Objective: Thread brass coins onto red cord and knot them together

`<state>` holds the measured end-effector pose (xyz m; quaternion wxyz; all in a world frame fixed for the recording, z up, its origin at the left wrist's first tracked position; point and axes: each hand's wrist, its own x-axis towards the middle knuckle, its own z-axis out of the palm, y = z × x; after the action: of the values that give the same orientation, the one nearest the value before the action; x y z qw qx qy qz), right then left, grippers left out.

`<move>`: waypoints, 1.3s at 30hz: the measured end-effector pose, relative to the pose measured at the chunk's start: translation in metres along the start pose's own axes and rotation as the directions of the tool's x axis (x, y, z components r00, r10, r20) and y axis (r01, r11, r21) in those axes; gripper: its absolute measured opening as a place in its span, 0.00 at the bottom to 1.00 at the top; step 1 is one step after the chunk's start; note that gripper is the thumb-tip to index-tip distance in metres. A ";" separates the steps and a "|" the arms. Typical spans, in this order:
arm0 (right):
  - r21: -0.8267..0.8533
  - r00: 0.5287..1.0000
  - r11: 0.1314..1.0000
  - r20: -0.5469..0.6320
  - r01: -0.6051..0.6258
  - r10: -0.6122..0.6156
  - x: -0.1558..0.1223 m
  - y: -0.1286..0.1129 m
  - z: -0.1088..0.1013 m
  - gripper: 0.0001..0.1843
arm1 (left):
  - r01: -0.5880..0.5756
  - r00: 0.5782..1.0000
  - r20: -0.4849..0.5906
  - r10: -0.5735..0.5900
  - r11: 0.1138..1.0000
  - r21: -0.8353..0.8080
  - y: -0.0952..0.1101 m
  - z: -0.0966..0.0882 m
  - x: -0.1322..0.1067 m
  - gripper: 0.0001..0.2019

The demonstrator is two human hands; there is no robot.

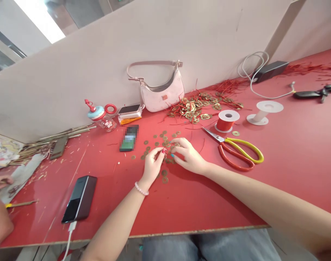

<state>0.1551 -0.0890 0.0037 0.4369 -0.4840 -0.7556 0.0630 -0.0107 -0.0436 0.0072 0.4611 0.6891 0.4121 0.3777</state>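
My left hand [152, 166], with a beaded bracelet [141, 189] at its wrist, is closed in a pinch of thumb and forefinger. What sits between those fingertips is too small to make out. Just to its right, my right hand [190, 158] has its fingers apart and slightly curled over the loose brass coins [165, 138]. These round coins with holes lie scattered beneath and around both hands. Two more coins [165, 179] lie closer to the table edge. Scissors [243, 150] with red and yellow handles lie open right of my right hand.
Behind are a pile of coins tied with red cord [198, 107], a pink handbag [162, 94], a red cord spool [227, 121] and a white spool [265, 110]. Phones, a cup [107, 121] and a power bank [79, 199] stand left. Another person's hand [0, 183] is far left.
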 end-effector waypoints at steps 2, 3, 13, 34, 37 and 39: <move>-0.012 1.000 1.000 0.006 0.003 -0.003 -0.001 0.001 0.001 0.06 | 0.018 1.000 -0.011 -0.018 1.000 -0.025 0.000 0.000 -0.001 0.13; -0.018 1.000 1.000 0.005 -0.002 0.002 0.000 0.002 0.001 0.06 | 0.020 1.000 -0.015 -0.021 0.999 -0.035 0.000 0.001 -0.001 0.13; -0.157 1.000 0.988 0.018 0.012 -0.009 0.000 0.002 -0.001 0.09 | 0.049 0.987 -0.150 -0.055 0.998 -0.044 0.001 -0.005 0.002 0.14; 0.012 0.995 0.997 0.060 -0.079 0.078 -0.001 0.006 0.000 0.11 | -0.385 0.914 0.256 0.316 0.875 0.295 -0.003 -0.008 0.000 0.08; 0.138 0.970 0.962 0.094 -0.237 0.225 0.000 0.005 0.001 0.09 | -0.330 0.938 0.204 0.279 0.899 0.287 -0.002 -0.008 0.000 0.08; 0.191 0.957 0.939 0.113 -0.286 0.268 0.000 0.004 0.001 0.07 | -0.303 0.948 0.182 0.261 0.916 0.262 -0.002 -0.008 -0.001 0.08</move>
<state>0.1570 -0.0864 0.0014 0.4384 -0.5349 -0.6873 0.2220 -0.0188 -0.0410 0.0075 0.3255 0.8262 0.3242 0.3261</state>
